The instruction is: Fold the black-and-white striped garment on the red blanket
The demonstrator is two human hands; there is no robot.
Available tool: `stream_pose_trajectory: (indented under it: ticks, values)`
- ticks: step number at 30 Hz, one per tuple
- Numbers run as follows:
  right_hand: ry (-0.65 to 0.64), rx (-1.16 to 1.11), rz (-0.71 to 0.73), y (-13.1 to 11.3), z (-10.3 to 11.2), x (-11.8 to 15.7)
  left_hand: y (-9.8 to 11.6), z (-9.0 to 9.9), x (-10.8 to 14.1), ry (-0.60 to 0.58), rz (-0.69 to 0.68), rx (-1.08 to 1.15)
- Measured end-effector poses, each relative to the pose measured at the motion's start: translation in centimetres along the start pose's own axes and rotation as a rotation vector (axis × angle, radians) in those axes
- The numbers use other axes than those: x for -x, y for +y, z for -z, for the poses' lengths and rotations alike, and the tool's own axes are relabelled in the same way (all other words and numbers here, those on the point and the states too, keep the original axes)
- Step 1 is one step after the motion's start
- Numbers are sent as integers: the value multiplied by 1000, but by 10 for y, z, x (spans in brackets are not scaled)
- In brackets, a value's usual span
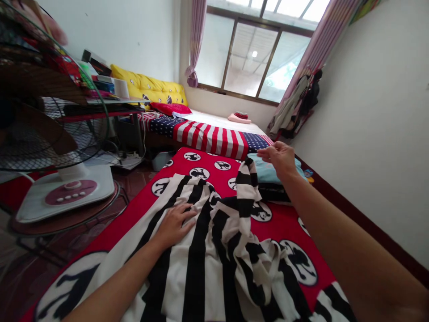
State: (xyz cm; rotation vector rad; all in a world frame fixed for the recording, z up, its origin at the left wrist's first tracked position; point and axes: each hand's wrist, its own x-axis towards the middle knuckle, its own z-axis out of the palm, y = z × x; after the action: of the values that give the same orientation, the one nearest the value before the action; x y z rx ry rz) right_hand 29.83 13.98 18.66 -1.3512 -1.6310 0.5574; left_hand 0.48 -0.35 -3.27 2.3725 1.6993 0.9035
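A black-and-white striped garment [196, 250] lies spread over a red cloth with round white prints, its right side bunched in folds. My left hand [174, 225] rests flat on the garment's upper left part, fingers apart. One striped sleeve [246, 188] stands raised, its dark tip pointing up. Just right of that tip is my right hand [278, 157], held in the air with fingertips pinched together. A small gap shows between the fingertips and the sleeve, and no cloth is visible in them. Behind my right hand sits a folded light blue cloth [268, 172] on dark fabric.
At the left a fan [72, 185] stands on a round stool, near a cluttered desk [117, 102]. Farther back is a bed with a stars-and-stripes cover [211, 137] below a window. Clothes [296, 103] hang by the right wall.
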Motion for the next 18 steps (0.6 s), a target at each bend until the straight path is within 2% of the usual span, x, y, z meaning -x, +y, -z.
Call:
stream_pose_trajectory:
  ticks: [1, 2, 3, 8, 10, 12, 15, 18]
  values:
    - [85, -30, 35, 3, 0, -4, 1, 1, 0, -6, 3, 0]
    - [116, -33, 40, 9, -3, -2, 1, 1, 0, -10, 6, 0]
    - [87, -8, 11, 18, -7, 4, 1, 1, 0, -11, 7, 2]
    - [-404, 232, -283, 70, -42, 75, 2, 0, 0, 0, 13, 3]
    - [-589, 341, -268, 82, -54, 98, 2, -1, 0, 2, 14, 0]
    - [-712, 420, -197, 87, -63, 109, 2, -1, 0, -1, 11, 3]
    - [-685, 384, -138, 84, -68, 96, 1, -1, 0, -5, 13, 14]
    - [-469, 259, -108, 73, -58, 52, -3, -2, 0, 29, 35, 43]
